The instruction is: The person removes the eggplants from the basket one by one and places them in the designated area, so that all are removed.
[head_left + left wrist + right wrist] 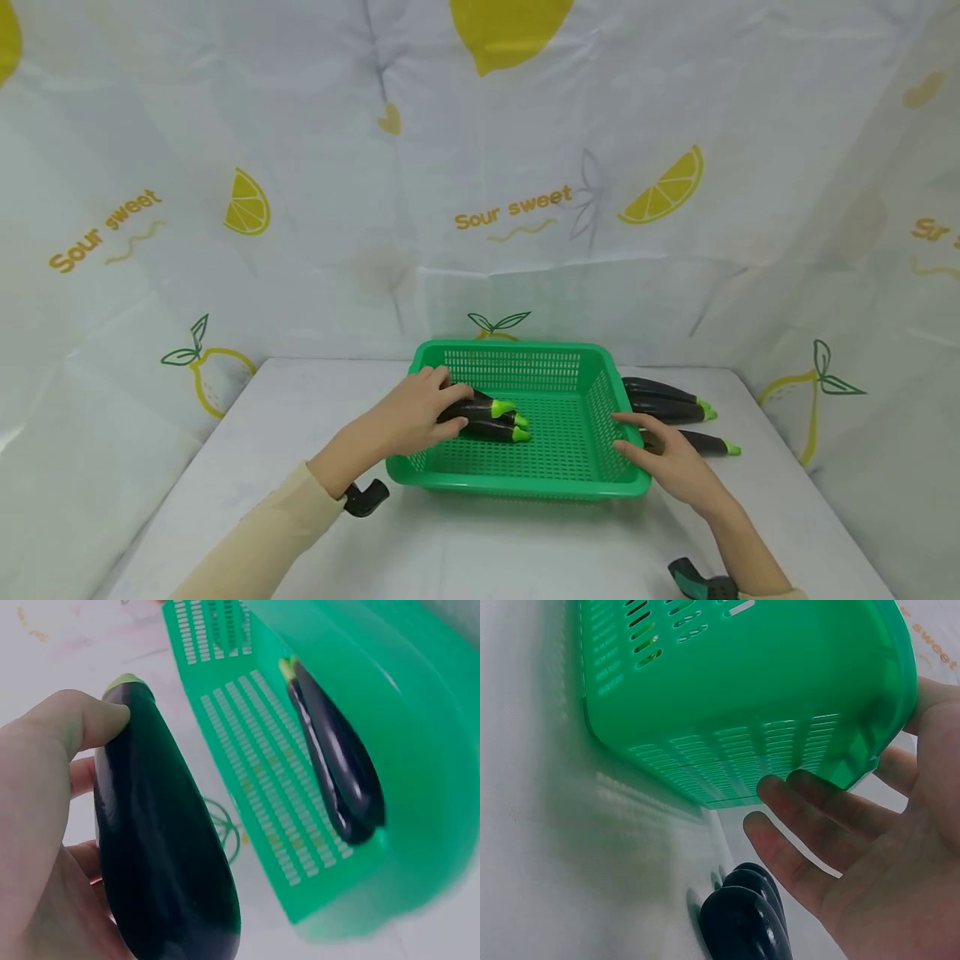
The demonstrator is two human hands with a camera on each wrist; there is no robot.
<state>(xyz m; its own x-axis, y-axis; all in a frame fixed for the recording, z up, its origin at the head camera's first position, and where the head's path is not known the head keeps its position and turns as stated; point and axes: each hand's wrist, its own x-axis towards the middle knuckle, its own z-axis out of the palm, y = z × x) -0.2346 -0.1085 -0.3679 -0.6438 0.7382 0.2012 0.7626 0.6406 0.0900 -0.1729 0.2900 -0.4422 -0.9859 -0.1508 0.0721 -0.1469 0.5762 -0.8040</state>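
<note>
Lemon-printed sheeting (315,292) stood behind a white bench (270,417)

Grasping the held eggplant (161,825), the left hand (420,408) had its thumb near the green cap, at the centre left of the head view. The long axis ran across that frame, cap toward the right, roughly parallel to the pair of eggplants (341,750) close by in the left part of the green basket (517,483); contact between them could not be told. At the basket's right rim the right hand (678,467) gripped the wall, well apart from the held eggplant. Past that rim, at right of frame, two eggplants (663,409) lay together on the bench, a third eggplant (705,443) slightly lower in view. The held eggplant looked plump, glossy and almost black.
</note>
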